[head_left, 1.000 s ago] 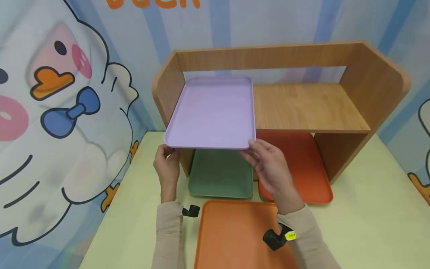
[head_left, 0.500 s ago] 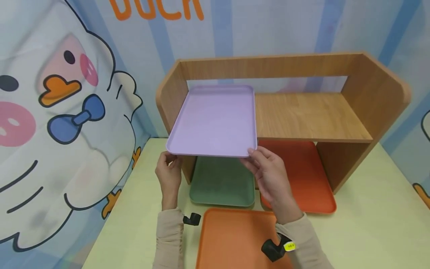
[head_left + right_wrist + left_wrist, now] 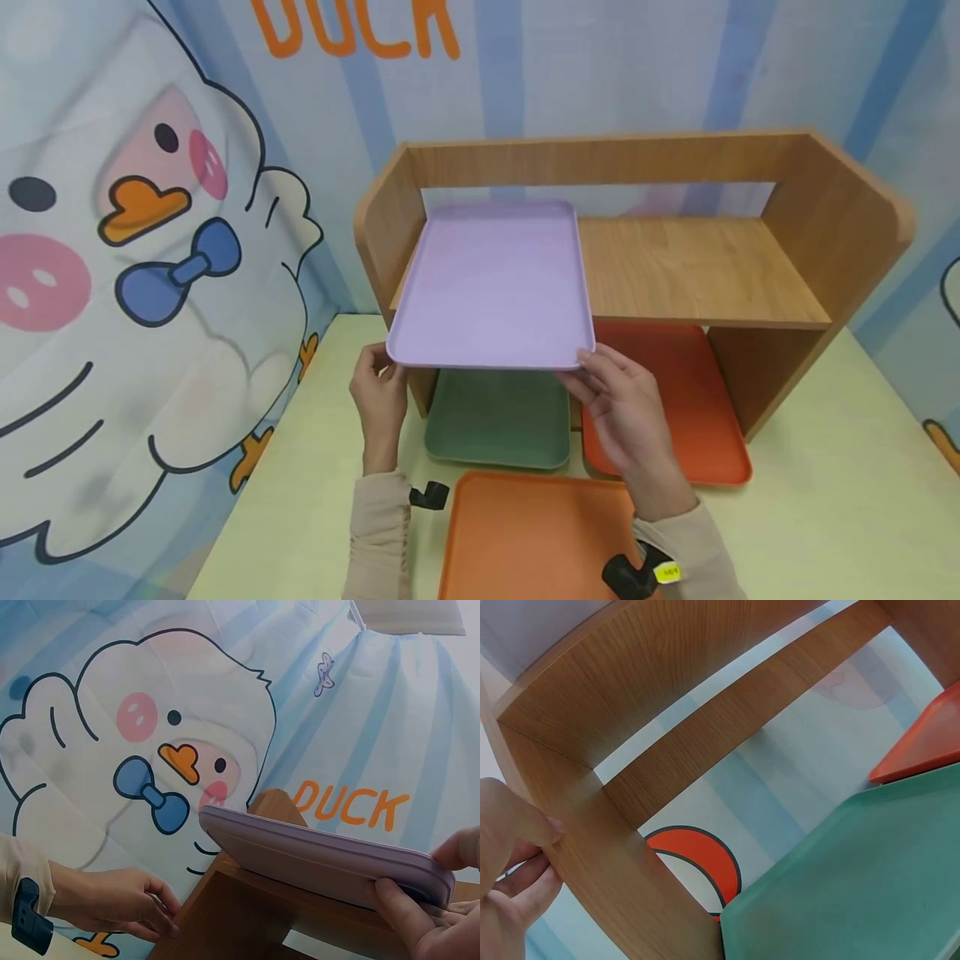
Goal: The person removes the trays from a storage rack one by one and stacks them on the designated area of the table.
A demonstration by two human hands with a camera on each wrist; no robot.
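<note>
A flat lilac tray [image 3: 491, 287] lies over the left half of the wooden shelf's upper board [image 3: 697, 271], its front edge jutting out past the board. My right hand [image 3: 626, 417] pinches the tray's front right corner, thumb and fingers on opposite faces, as the right wrist view shows. My left hand [image 3: 380, 408] is below the tray's front left corner. In the left wrist view its thumb and fingers pinch the front edge of the shelf's left side panel [image 3: 607, 870]. The tray hides part of that panel in the head view.
Under the board, a green tray [image 3: 498, 421] lies at left and a red tray [image 3: 671, 408] at right. An orange tray [image 3: 532, 533] lies on the pale table [image 3: 825, 500] in front. Duck-printed cloth [image 3: 600, 67] hangs behind and beside the shelf.
The lilac tray and my right hand have shifted a little right and toward me relative to the shelf. My left hand has stayed near the side panel. The head view has tilted up.
</note>
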